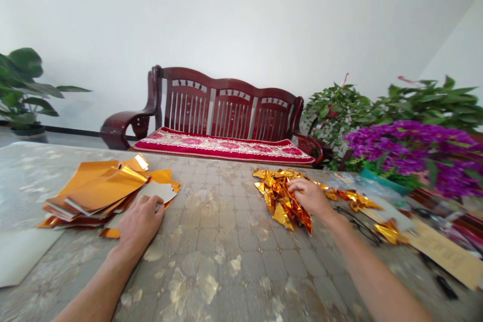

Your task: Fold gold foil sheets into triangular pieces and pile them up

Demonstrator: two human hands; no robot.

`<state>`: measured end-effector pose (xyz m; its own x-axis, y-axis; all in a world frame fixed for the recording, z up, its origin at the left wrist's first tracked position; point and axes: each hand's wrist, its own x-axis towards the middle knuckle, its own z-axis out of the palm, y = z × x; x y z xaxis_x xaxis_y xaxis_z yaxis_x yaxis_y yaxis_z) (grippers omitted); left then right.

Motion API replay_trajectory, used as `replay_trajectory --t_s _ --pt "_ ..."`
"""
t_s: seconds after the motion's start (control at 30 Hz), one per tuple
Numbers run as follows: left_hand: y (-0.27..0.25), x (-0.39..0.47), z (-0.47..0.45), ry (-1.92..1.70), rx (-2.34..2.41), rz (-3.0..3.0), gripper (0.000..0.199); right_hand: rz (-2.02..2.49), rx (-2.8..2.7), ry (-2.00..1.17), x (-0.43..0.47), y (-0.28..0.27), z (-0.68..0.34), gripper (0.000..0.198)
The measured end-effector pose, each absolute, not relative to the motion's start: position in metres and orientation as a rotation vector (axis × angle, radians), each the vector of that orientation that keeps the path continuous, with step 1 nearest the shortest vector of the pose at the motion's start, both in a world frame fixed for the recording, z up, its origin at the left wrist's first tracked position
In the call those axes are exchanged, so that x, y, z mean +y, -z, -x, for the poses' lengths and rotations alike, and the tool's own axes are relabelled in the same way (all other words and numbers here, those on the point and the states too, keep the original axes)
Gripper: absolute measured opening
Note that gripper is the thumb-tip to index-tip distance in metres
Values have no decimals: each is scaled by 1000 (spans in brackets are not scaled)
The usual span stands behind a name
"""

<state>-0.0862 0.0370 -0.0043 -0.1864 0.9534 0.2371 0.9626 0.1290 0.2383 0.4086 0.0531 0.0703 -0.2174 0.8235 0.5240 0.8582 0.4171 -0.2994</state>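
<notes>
My right hand (307, 196) is resting at the right side of a pile of folded gold foil pieces (282, 215), which is lying right of the middle of the surface (211, 276). Its grip is partly closed, fingertips dipping in at the foil; I am not managing to tell whether it is holding a piece. My left hand (140, 222) is lying over the near right edge of a stack of gold foil sheets (101, 186) on the left, fingers loosely bent; I cannot tell whether that grip is pinching anything or only pressing.

I am judging the sheets to be light, thin and slippery on their shiny side, so I am favouring a pinch at a loose corner to part a single one. The folded pieces are looking nearly weightless and easily crushed, so I am preferring a soft hold along a fold.

Farther out, a cardboard strip (445, 254) is lying at the right, purple flowers (422, 153) are standing beyond it, and a carved wooden bench (230, 110) is standing past the far edge.
</notes>
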Motion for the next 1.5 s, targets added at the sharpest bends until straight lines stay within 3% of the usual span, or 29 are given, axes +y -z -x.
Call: replay_trajectory --t_s 0.3,0.8,1.1,1.5 --pt "3 37 86 547 -2340 1993 33 1813 -1822 51 119 -71 -428 31" --pt "1 35 84 532 -2350 1991 33 2037 -1720 48 159 -54 -429 32" --pt "2 36 84 547 -2335 1990 32 2003 -1641 -37 160 -52 -432 34" --pt "1 35 84 519 -2330 1996 32 1785 -1052 21 95 -48 -477 38"
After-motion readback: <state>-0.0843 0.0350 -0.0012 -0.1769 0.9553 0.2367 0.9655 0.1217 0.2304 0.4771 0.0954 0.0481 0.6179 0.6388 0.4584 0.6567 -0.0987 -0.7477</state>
